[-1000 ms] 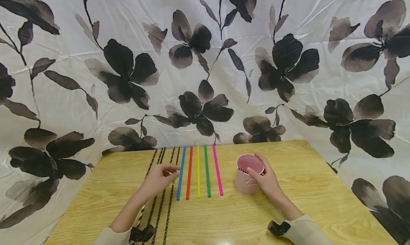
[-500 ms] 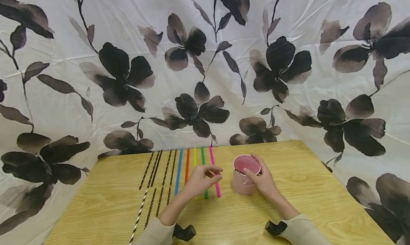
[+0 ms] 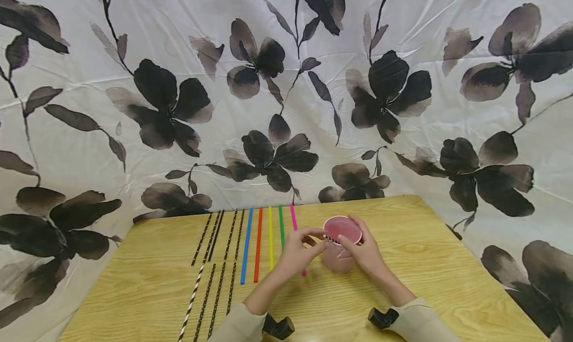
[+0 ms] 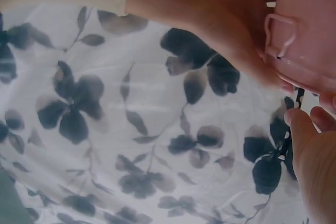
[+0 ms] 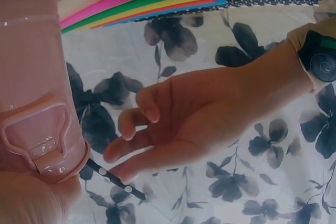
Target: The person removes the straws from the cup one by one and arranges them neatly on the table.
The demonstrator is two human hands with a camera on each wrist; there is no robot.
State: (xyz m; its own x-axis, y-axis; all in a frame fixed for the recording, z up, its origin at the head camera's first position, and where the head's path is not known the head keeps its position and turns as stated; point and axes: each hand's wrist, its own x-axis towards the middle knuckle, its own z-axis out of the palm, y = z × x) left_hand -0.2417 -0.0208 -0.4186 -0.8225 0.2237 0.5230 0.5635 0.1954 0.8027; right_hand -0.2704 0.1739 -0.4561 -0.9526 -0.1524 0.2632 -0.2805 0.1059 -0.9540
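Note:
A small pink bucket (image 3: 334,261) with a little side handle stands on the table, right of the straws. My right hand (image 3: 371,257) grips it from the right, thumb at the rim. A black straw with white dots (image 5: 113,177) lies across the bucket's mouth, one end jutting out on the left; the right thumb hides part of it. My left hand (image 3: 296,250) has come up to that end. Its thumb and index fingertip are slightly apart, right beside the straw, with the other fingers loosely bent.
Colored straws lie in a row: blue (image 3: 245,247), red (image 3: 258,245), yellow (image 3: 270,232), green (image 3: 281,222) and pink (image 3: 293,215). Left of them are several black patterned straws (image 3: 230,237) and a striped one (image 3: 191,302). A floral cloth (image 3: 277,83) hangs behind the table.
My left hand has moved right, from beside the blue straw across the colored ones to the bucket's rim. My right hand has kept its grip on the bucket.

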